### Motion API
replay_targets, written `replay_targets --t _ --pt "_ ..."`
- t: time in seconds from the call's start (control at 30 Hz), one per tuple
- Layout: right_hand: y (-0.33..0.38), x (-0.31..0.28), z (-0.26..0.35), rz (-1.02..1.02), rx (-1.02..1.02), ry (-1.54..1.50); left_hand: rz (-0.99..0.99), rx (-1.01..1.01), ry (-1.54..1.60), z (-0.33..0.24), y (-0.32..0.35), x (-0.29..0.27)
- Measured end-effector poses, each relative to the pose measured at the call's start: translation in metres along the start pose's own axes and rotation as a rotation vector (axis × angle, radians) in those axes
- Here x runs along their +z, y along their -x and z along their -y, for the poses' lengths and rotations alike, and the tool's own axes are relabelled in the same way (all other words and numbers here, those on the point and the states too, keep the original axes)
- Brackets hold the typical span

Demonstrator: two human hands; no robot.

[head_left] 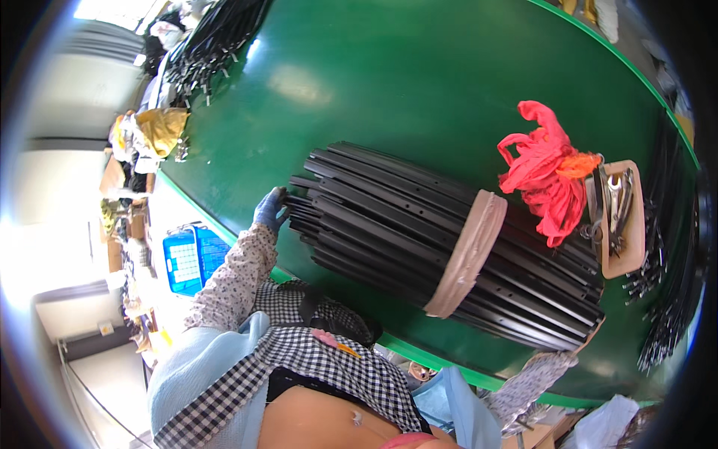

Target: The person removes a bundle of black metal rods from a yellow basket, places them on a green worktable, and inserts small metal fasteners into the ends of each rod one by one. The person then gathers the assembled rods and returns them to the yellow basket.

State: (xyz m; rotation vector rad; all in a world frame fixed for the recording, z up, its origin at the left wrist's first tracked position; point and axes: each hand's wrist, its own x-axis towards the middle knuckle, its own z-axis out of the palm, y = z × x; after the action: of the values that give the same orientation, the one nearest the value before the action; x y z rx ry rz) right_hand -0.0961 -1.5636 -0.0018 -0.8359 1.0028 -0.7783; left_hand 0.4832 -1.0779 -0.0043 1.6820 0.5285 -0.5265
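Here, the tray (633, 247) holds metal tools (618, 202).

Big green table (419, 67) with a lighter green rim, glossy enough to throw bright overhead-light glare; red plastic bag (550, 168) and a small tan tray of metal tools (621, 217) sit on it, more black strips piled at the far corner (213, 41) and along the right edge (673, 277). Floor to the left is pale and washed out by strong light, with a blue crate (187, 258), cardboard boxes and clutter along it (123, 217). Yellow cloth heap (161, 127) beside the table's far-left edge.
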Motion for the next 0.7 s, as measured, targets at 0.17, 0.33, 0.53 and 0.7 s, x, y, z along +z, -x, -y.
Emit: replay_targets --t 0.17,0.33,0.53,0.7 --pt "-0.011 0.053 -0.014 0.106 -0.008 -0.016 0.012 -0.021 -0.147 -0.007 -0.002 -0.007" --pt "-0.065 0.039 -0.013 0.267 -0.009 0.498 0.023 0.04 -0.172 -0.02 0.019 0.019" --pt "-0.064 0.085 -0.01 0.209 0.221 0.175 0.076 0.068 -0.085 -0.01 0.022 0.004" --pt "-0.043 0.101 0.003 0.094 0.276 0.159 0.127 0.186 -0.203 -0.006 0.005 0.009"
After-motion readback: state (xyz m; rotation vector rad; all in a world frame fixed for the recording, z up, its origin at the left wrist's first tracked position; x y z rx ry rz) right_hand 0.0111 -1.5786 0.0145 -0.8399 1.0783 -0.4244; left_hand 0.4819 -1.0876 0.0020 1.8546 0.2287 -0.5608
